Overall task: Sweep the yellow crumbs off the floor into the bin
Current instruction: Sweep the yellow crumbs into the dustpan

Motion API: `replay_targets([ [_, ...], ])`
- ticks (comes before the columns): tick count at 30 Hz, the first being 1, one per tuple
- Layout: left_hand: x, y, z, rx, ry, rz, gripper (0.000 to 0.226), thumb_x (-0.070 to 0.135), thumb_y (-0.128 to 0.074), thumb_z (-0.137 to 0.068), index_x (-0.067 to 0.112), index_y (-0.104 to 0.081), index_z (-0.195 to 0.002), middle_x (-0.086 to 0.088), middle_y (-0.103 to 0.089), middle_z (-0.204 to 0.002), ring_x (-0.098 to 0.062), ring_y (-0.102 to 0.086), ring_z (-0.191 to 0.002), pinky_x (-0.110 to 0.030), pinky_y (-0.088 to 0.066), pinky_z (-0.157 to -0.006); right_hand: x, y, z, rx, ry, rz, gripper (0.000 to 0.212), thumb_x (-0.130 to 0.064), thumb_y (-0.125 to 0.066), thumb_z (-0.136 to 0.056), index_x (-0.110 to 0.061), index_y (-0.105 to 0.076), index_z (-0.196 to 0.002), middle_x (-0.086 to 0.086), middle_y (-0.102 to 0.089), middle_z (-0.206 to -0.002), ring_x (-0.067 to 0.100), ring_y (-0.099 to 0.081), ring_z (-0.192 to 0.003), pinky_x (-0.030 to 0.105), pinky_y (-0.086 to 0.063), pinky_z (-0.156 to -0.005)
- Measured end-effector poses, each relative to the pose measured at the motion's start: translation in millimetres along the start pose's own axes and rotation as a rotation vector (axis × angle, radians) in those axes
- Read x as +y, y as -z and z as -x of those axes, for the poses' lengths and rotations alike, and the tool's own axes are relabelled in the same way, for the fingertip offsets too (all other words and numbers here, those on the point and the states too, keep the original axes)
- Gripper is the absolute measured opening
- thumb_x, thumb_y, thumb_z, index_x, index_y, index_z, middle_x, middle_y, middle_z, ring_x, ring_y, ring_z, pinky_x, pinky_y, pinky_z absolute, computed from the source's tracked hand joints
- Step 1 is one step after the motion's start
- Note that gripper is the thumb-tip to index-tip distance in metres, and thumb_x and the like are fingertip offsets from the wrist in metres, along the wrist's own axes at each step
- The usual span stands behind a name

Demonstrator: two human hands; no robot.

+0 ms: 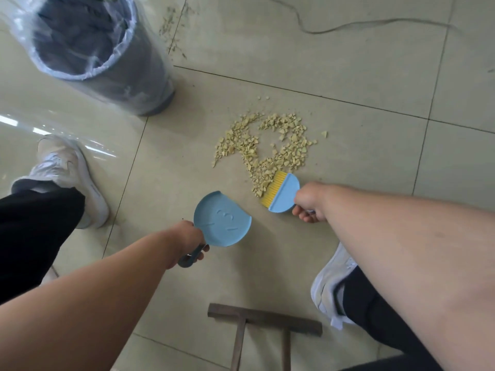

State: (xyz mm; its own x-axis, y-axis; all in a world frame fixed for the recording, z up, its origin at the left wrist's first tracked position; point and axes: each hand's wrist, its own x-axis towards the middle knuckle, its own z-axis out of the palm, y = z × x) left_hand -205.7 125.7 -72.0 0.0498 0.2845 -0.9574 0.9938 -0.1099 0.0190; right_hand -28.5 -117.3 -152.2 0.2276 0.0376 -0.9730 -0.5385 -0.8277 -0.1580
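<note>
Yellow crumbs [267, 145], pale and chunky, lie heaped on the floor [348, 84] right of the bin [88, 46]. Right hand [308, 202] grips a brush [281, 194] touching them; left hand [187, 242] grips a dustpan [222, 220].

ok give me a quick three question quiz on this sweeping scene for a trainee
1. True or false: the dustpan already holds crumbs.
2. Which hand holds the brush?
3. The bin stands: A) far left of the crumbs, B) beside the right shoe.

Key: 1 false, the pan is empty. 2 the right hand; the left hand holds the dustpan. 3 A.
</note>
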Motion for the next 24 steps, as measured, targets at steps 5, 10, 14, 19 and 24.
replay_targets([
  [5, 0.0, 11.2, 0.4, 0.013, -0.013, 0.026, 0.010, -0.001, -0.051, -0.101, -0.002, -0.060, -0.096, -0.012, -0.062, -0.060, -0.021, -0.054, -0.046, -0.022, -0.036, -0.048, -18.1, 18.6, 5.6, -0.072, 0.053, -0.075, 0.024, -0.015, -0.041, -0.107, -0.010, -0.055, -0.088, 0.005, -0.061, -0.076, 0.014, -0.047, -0.054, 0.024, -0.041, -0.048],
  [10, 3.8, 18.3, -3.9, 0.028, -0.039, 0.054, 0.010, -0.001, -0.051, -0.101, -0.001, -0.059, -0.096, -0.015, -0.061, -0.071, -0.022, -0.053, -0.052, -0.019, -0.037, -0.041, -15.9, 97.4, 27.4, 0.076, 0.005, 0.047, 0.007, -0.016, -0.051, -0.086, -0.016, -0.053, -0.080, 0.005, -0.055, -0.059, 0.017, -0.040, -0.044, 0.020, -0.036, -0.046],
  [14, 9.6, 16.9, -11.9, 0.018, -0.041, 0.074, 0.012, -0.002, -0.049, -0.102, -0.002, -0.059, -0.095, -0.016, -0.060, -0.075, -0.024, -0.051, -0.058, -0.018, -0.037, -0.040, 1.3, 150.9, 43.0, 0.270, -0.073, 0.174, 0.004, -0.014, -0.048, -0.081, -0.014, -0.052, -0.083, 0.006, -0.052, -0.059, 0.018, -0.036, -0.045, 0.020, -0.031, -0.050],
  [19, 19.1, 8.1, -25.4, -0.019, -0.047, 0.097, 0.010, -0.001, -0.053, -0.099, -0.002, -0.061, -0.094, -0.021, -0.063, -0.089, -0.026, -0.050, -0.062, -0.020, -0.039, -0.044, 9.2, 157.6, 35.9, 0.310, -0.101, 0.217, 0.010, -0.011, -0.047, -0.085, -0.012, -0.055, -0.091, 0.007, -0.059, -0.064, 0.017, -0.034, -0.044, 0.016, -0.027, -0.043],
  [24, 22.8, 5.7, -31.2, -0.055, -0.067, 0.107, 0.011, -0.004, -0.050, -0.098, 0.000, -0.061, -0.098, -0.018, -0.062, -0.085, -0.026, -0.053, -0.063, -0.024, -0.039, -0.052, -11.8, 123.6, 13.0, 0.263, 0.022, 0.117, 0.014, -0.015, -0.055, -0.099, -0.003, -0.062, -0.103, 0.009, -0.067, -0.075, 0.016, -0.034, -0.050, 0.024, -0.025, -0.043],
])
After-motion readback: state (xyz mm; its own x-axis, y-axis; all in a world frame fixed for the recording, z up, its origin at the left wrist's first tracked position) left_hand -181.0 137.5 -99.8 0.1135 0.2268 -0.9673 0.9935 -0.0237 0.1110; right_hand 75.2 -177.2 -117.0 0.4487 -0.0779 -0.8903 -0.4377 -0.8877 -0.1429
